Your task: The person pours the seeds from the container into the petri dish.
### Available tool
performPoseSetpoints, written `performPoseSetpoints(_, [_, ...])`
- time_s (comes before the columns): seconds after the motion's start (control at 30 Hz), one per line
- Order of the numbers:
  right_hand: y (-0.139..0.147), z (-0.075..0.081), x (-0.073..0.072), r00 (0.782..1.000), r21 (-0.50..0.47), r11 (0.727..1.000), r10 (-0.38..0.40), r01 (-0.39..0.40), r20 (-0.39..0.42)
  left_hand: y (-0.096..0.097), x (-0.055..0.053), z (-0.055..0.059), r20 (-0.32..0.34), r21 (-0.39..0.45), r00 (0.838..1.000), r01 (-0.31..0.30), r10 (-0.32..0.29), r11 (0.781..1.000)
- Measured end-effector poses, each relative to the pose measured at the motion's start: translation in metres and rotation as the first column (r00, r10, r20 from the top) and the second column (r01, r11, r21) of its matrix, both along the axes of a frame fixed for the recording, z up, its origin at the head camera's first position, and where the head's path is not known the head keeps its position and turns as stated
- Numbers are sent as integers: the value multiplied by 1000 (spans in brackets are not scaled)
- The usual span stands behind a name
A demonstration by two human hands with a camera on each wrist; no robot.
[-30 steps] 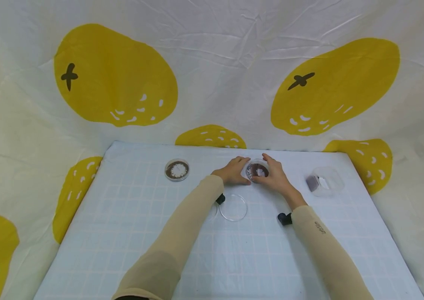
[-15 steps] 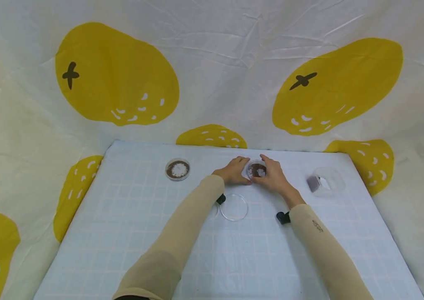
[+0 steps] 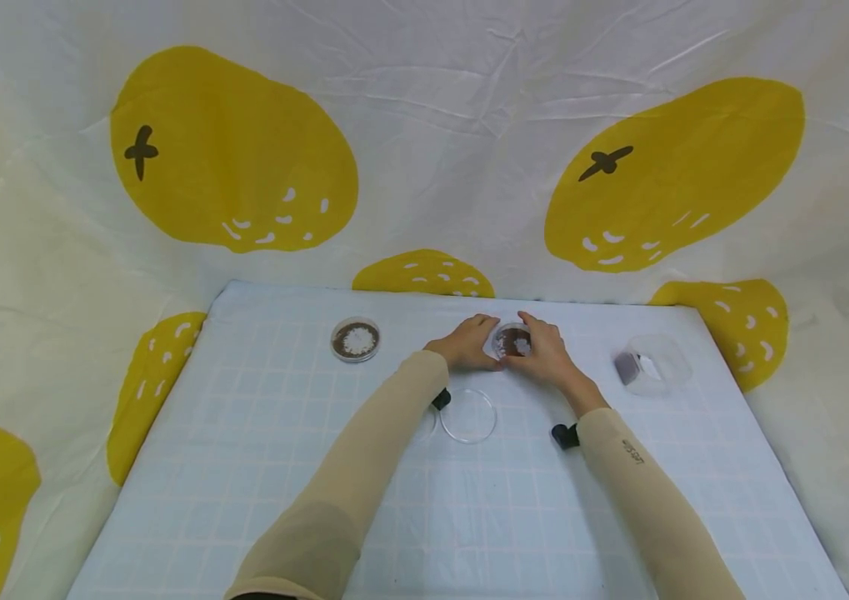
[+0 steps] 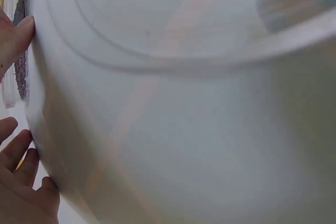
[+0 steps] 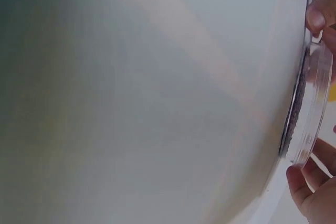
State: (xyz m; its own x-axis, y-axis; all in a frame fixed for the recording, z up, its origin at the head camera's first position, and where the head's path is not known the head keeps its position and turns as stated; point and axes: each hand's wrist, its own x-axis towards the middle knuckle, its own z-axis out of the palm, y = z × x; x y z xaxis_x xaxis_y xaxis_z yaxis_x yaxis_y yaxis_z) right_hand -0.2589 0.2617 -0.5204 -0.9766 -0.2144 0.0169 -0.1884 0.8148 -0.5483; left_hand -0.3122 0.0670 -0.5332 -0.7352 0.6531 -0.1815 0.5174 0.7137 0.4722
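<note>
A petri dish (image 3: 511,342) with dark brown and white contents lies at the table's back, between both hands. My right hand (image 3: 544,357) grips its right side, thumb at the near edge and index finger at the far edge. In the right wrist view, fingertips meet the clear wall of the petri dish (image 5: 311,114). My left hand (image 3: 466,343) curves round the left side, fingertips close to the rim and not closed on it. Its relaxed fingers show at the lower left of the left wrist view, a small gap from the petri dish (image 4: 21,72).
Another petri dish (image 3: 356,340) with a white patch on brown stands at the back left. A clear ring-like lid (image 3: 467,442) lies nearer, with a second round clear piece (image 3: 433,429) partly under the left sleeve. A clear plastic box (image 3: 667,367) sits at the right.
My right hand has shifted slightly left and toward me around the petri dish, its forearm following. My left hand has stayed in place.
</note>
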Motion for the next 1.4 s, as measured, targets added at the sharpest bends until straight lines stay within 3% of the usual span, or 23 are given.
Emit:
performPoseSetpoints(0.23, [1, 2, 3, 1000, -2, 1000, 22, -22, 3, -4, 9, 17, 26, -45, 1000, 2, -1, 999])
performPoseSetpoints(0.4, [5, 4, 9, 1000, -9, 1000, -11, 11, -16, -8, 12, 24, 14, -78, 1000, -7, 8, 997])
performPoseSetpoints(0.57, [6, 13, 20, 998, -31, 999, -37, 36, -44, -16, 16, 36, 4, -57, 1000, -2, 2, 998])
performPoseSetpoints(0.7, [3, 22, 32, 997, -65, 996, -57, 55, -45, -23, 26, 52, 23, -30, 999, 25, -24, 999])
performPoseSetpoints(0.9, [-4, 32, 55, 993, -82, 995, -71, 64, -91, -42, 52, 71, -4, -9, 1000, 23, -23, 1000])
performPoseSetpoints(1.1, [-11, 34, 75, 986, -120, 993, -42, 23, -163, -73, 83, 79, -41, 22, 999, -26, 27, 999])
performPoseSetpoints(1.4, [-21, 34, 106, 977, -150, 989, -31, -1, -210, -126, 138, 77, -125, 131, 990, -52, 68, 990])
